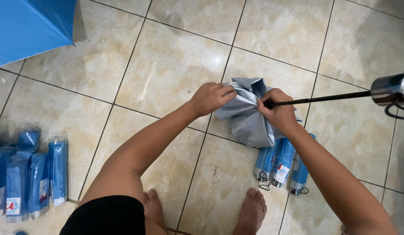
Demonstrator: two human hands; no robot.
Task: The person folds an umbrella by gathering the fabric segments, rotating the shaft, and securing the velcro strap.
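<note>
Person stands barefoot on a beige tiled floor (167, 74), bent over a folding umbrella. Silver-grey umbrella canopy (247, 115) is bunched up loose, held above the floor between both hands. Left hand (209, 98) has its grip clamped on the upper left edge of the fabric, fingers curled into the folds. Right hand (278, 112) has its grip closed around the bunched cloth where the thin black shaft (323, 99) comes out. Shaft runs out to the right and ends in a shiny metal handle (391, 89), a dark wrist loop hanging from it.

Just below the right forearm, a few folded umbrellas in blue sleeves (280, 163) lie side by side on the floor, near the person's foot. Well apart, at the left edge, a larger row of packed blue umbrellas (32, 176). An open blue umbrella (28, 26) fills the top left corner.
</note>
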